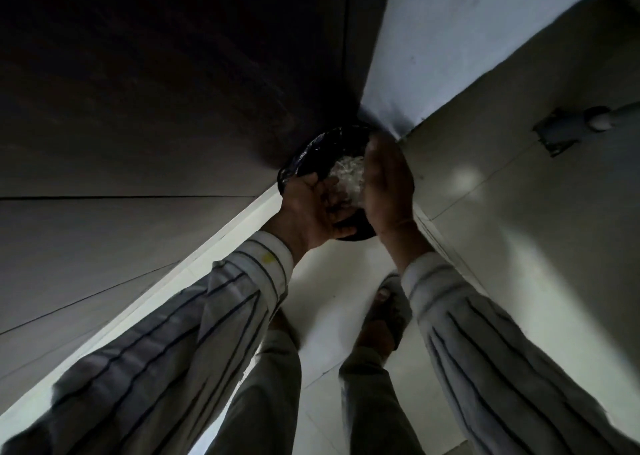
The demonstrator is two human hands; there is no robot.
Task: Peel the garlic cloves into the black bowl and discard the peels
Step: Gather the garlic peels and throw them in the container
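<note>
Nearest the camera, your two forearms in striped sleeves (214,319) reached forward and down from the bottom corners of the view. Between them, further down, your trouser legs and one sandalled foot (384,312) stood on a pale tiled floor (485,246).

Beyond the cuffs, your left hand (308,208) was turned palm up over the near left side of a round dark bin lined with a black bag (311,153). Its fingers (337,198) were curled loosely in a cupped shape, with the thumb lying across the near rim of the bin. Pale flakes seemed to sit in the palm, but blur made it impossible to tell whether the hand gripped them or merely cradled them.

Your right hand (388,184) showed its back to the camera, held edge-on at the right side of the bin, its long line running from the wrist away from you. Its fingers were fairly straight and close together, lying against the heap of peels. They were not seen curled round anything.

The garlic peels (348,177), a whitish, papery, crumpled mass, lay between your two hands, over the opening of the bin. Whether they rested inside the bag or partly on your left hand could not be told. The black bowl was not in view.

Farther off, the bin stood in a corner where a dark cabinet front (173,73) met a pale wall (467,38).
</note>
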